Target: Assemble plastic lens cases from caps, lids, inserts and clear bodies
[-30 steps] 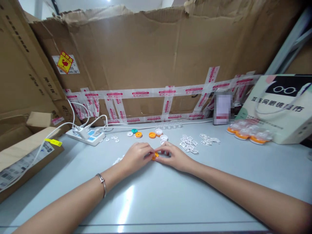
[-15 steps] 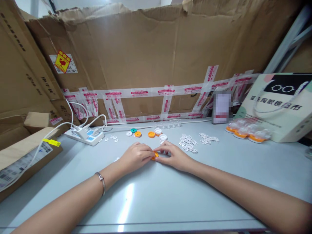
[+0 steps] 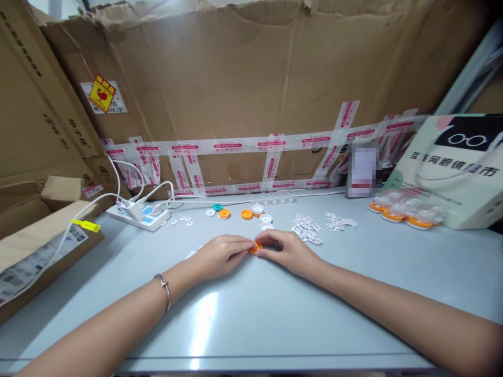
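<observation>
A small orange round cap (image 3: 256, 246) sits between both hands at the middle of the grey table (image 3: 251, 314). My left hand (image 3: 220, 255) pinches its left side with curled fingers. My right hand (image 3: 285, 250) grips its right side, fingers closed around it. Just beyond the hands lie loose orange (image 3: 246, 214), teal (image 3: 217, 207) and white (image 3: 265, 218) caps in a row. A scatter of small white perforated discs (image 3: 305, 232) lies to the right of my right hand.
A white power strip (image 3: 139, 215) with plugged cables sits at the back left. Taped cardboard (image 3: 251, 94) walls the back. A cardboard box (image 3: 35, 246) stands at the left. Clear-and-orange cases (image 3: 406, 215) and a paper bag (image 3: 456, 167) stand at the right.
Both hands stay on the orange cap and have shifted slightly right and away from me; the view has tilted a little.
</observation>
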Tool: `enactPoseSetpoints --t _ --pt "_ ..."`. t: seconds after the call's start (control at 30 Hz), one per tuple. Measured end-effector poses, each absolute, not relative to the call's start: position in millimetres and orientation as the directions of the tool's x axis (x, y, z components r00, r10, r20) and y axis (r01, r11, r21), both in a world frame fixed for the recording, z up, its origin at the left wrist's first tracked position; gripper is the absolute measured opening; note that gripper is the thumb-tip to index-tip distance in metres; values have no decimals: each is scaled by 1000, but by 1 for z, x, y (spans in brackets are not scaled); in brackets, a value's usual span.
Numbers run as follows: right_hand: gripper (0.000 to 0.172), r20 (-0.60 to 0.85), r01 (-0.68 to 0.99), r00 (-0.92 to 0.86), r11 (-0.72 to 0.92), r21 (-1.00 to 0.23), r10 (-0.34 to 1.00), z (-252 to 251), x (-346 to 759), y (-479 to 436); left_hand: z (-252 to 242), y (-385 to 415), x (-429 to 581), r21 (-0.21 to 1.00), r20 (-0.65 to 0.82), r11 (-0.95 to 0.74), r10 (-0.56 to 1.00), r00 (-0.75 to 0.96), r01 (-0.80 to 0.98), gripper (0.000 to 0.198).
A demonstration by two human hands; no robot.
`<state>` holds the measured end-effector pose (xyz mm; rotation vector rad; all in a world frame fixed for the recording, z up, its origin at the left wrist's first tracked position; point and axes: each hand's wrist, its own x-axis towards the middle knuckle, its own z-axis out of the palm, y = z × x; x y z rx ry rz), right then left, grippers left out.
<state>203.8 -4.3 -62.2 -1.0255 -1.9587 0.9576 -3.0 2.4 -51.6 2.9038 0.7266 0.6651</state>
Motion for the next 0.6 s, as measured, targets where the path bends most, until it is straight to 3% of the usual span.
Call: enactPoseSetpoints --t 0.17,0.6 --pt "15 284 372 -431 455 -809 856 -63 205 -5 -50 4 -4 273 369 -866 497 786 420 28" --pt "14 327 408 -439 510 -757 837 -65 207 -4 -48 2 -2 255 369 -868 495 787 427 30"
